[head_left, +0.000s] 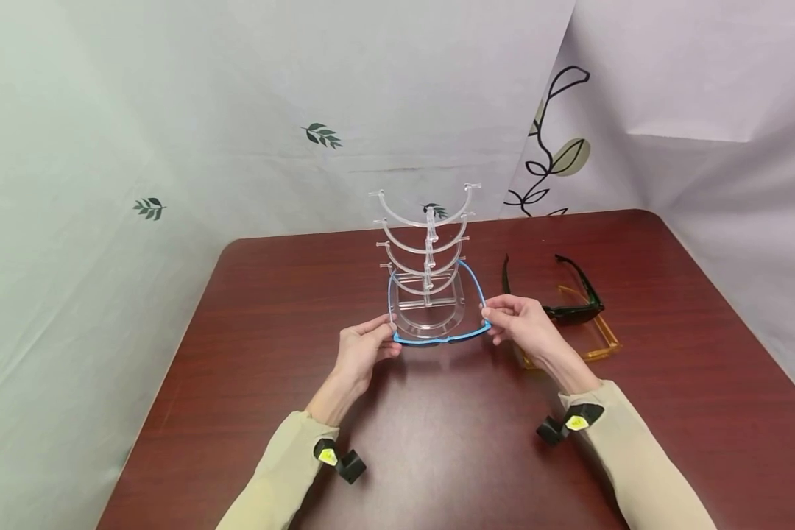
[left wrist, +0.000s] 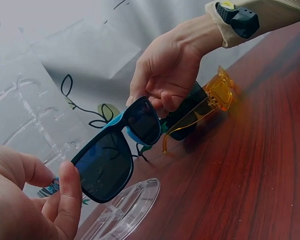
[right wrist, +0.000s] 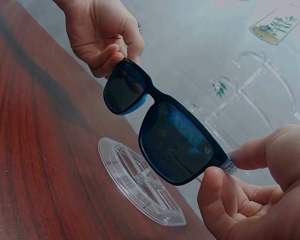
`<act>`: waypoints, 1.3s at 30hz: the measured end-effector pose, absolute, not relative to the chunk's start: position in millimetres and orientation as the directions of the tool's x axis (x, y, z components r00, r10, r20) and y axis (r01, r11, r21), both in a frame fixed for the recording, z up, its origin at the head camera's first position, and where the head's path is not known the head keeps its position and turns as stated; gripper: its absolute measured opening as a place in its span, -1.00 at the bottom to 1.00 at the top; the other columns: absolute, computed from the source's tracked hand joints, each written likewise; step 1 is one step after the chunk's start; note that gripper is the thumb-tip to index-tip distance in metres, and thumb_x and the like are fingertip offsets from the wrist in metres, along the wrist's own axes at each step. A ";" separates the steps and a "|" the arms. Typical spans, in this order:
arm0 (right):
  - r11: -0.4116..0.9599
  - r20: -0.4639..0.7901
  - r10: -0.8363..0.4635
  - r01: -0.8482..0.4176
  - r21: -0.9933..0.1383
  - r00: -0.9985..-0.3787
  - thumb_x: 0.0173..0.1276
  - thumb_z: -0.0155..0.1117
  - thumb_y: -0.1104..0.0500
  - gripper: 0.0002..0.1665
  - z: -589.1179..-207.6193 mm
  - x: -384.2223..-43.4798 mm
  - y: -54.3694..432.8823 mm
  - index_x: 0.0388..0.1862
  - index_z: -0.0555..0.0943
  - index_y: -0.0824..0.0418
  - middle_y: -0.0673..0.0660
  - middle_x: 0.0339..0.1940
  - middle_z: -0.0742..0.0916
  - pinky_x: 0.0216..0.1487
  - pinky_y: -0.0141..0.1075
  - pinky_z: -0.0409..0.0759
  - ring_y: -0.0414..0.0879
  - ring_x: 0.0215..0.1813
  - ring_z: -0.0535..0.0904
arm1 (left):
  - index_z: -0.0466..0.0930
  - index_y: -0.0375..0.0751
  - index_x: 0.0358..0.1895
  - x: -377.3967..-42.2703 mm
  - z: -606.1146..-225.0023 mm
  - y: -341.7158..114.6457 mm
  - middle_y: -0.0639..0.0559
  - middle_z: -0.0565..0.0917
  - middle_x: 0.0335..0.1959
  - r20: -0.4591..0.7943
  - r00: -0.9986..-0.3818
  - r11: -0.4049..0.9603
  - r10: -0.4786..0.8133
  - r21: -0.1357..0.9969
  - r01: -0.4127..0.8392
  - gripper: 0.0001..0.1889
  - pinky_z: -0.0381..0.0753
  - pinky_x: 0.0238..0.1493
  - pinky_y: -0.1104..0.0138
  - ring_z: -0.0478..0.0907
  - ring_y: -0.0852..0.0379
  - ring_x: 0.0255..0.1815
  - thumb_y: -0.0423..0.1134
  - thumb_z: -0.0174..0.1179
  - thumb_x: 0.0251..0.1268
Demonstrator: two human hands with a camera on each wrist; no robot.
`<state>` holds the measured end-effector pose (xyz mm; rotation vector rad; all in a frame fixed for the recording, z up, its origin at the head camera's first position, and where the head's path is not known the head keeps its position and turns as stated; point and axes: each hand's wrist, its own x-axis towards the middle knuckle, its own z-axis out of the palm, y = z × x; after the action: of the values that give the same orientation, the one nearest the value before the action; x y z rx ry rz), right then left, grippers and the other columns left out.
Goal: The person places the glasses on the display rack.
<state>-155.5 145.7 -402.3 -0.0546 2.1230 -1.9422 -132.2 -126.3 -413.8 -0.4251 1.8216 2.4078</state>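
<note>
A pair of sunglasses (head_left: 442,340) with a blue inner frame and dark lenses is held level between both hands, temples unfolded and pointing toward the clear display stand (head_left: 430,254). The left hand (head_left: 363,347) pinches the left hinge corner between thumb and fingers. At the opposite corner, the right hand (head_left: 522,324) pinches the hinge the same way. In the right wrist view, the dark front of the sunglasses (right wrist: 175,145) hangs over the stand's clear base (right wrist: 140,182). Several curved arms rise in tiers on the stand, and the blue temples reach along both sides of its lower part.
Right of the stand, black sunglasses (head_left: 573,313) with open temples lie beside and overlap yellow-orange glasses (head_left: 606,342), partly hidden by the right forearm. The dark red wooden table (head_left: 278,294) meets a pale wall cloth (head_left: 238,110) with leaf prints at its back edge.
</note>
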 end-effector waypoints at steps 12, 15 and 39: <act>0.082 -0.166 -0.191 0.153 -0.985 -0.967 0.48 0.20 0.32 -0.58 -402.5 -165.2 137.9 0.12 0.43 0.66 0.12 -0.35 0.72 -0.43 -0.40 0.68 -0.10 -0.44 0.61 | 0.51 -0.64 0.17 -140.7 -413.9 -130.3 -0.41 0.68 -0.07 -0.291 -0.952 -0.283 -0.099 0.925 -0.253 -0.60 0.68 -0.55 0.47 0.60 0.24 -0.67 -0.58 0.11 0.24; 0.085 -0.171 -0.188 0.158 -0.984 -0.967 0.49 0.19 0.32 -0.58 -402.5 -167.7 137.4 0.14 0.44 0.65 0.21 -0.30 0.72 -0.42 -0.39 0.68 -0.12 -0.44 0.61 | 0.50 -0.63 0.17 -143.0 -413.4 -131.0 -0.32 0.72 -0.22 -0.293 -0.951 -0.281 -0.100 0.925 -0.256 -0.60 0.68 -0.55 0.47 0.60 0.24 -0.67 -0.57 0.12 0.25; 0.078 -0.187 -0.155 0.177 -0.981 -0.970 0.49 0.21 0.28 -0.54 -405.0 -186.1 133.0 0.17 0.44 0.64 0.09 -0.38 0.70 -0.43 -0.41 0.68 -0.18 -0.46 0.59 | 0.50 -0.64 0.17 -163.2 -411.2 -133.3 -0.44 0.63 0.02 -0.298 -0.950 -0.282 -0.094 0.923 -0.261 -0.60 0.67 -0.55 0.49 0.59 0.25 -0.66 -0.59 0.10 0.24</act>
<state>-186.1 133.0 -405.0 0.0221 2.1127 -1.9819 -163.2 -133.3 -411.2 -0.4528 1.8143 2.3912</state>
